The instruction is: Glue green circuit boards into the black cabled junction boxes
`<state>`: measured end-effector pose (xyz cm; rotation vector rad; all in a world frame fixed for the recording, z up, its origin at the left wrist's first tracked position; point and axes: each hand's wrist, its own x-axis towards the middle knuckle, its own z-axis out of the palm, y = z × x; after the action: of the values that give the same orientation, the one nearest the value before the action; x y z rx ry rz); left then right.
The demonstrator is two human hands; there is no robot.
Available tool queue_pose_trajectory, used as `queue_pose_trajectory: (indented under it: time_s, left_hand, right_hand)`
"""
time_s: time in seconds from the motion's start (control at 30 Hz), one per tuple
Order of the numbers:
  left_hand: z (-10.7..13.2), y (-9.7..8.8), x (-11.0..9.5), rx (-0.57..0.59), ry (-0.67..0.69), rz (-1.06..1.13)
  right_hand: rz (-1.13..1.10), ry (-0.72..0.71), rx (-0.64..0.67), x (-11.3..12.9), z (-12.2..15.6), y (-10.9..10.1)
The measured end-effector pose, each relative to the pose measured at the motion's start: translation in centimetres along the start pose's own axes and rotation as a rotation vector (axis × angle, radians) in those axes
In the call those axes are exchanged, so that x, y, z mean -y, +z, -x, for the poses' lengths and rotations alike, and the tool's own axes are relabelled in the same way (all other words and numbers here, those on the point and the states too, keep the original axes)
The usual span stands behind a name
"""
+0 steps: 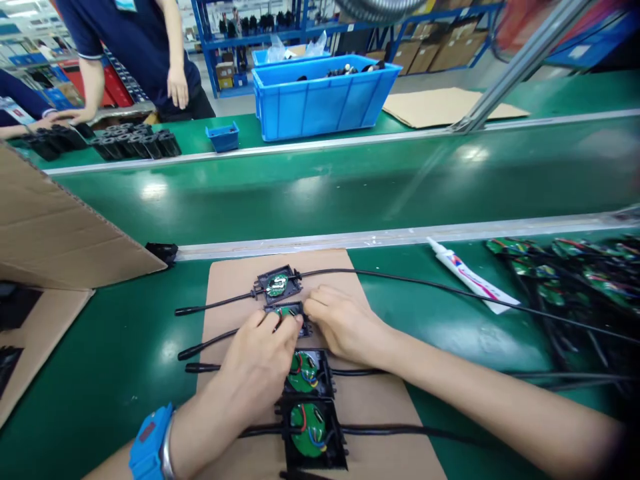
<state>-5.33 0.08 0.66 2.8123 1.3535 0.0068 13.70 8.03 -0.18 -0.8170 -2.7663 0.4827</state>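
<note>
Several black plastic housings with green circuit boards lie in a column on a cardboard sheet [225, 280]. My left hand [263, 360] is closed, its fingertips gripping the second housing from the top [284, 311] and partly covering its board. At that housing's right edge, my right hand [345, 323] has its fingers pinched together; what lies between them is hidden. Just above sits the top housing [278, 285], with a black cable [400, 278] running off to the right. Below my hands are two more housings, the third [307, 372] and the lowest [313, 433], with red, blue and yellow wires showing.
A white glue tube [473, 277] lies on the green bench to the right, beside a pile of wired circuit boards [575, 280]. Cardboard flaps [65, 220] rise at left. Across the bench stand a blue bin [325, 100], black parts [135, 141] and a co-worker [135, 53].
</note>
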Motion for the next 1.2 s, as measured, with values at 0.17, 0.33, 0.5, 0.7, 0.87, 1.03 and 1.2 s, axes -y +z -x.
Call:
queue_pose_trajectory:
  time_s: [0.17,0.33,0.5,0.7,0.87,1.03,1.2]
  left_hand:
    - [0.5,-0.3,3.3,-0.266,-0.170,0.275]
    - [0.2,-0.1,7.3,-0.246,-0.435,0.253]
    - [1.0,-0.9,7.2,-0.281,-0.454,0.387]
    - [0.0,-1.8,6.3,-0.225,-0.412,0.232]
    - [-1.8,-1.9,6.0,-0.071,-0.453,0.109]
    - [-2.1,-1.5,5.9,-0.055,-0.480,0.102]
    - [-1.7,-1.4,6.3,-0.059,-0.505,0.199]
  right_hand:
    - [-0.081,-0.018,-0.091,-2.2,-1.7,-2.7]
    - [-0.078,0.123,-0.126,-4.5,-3.5,-2.1]
    - [-0.109,0.074,-0.150,-2.9,-2.5,-3.4]
    - [0.124,0.014,0.058,-0.1,-3.6,-6.3]
    - [0.274,0.021,0.171,-0.4,-5.6,-6.1]
    - [0.323,0.021,0.230,-0.3,-6.4,-5.8]
    - [0.279,0.024,0.306,-0.6,-6.9,-5.2]
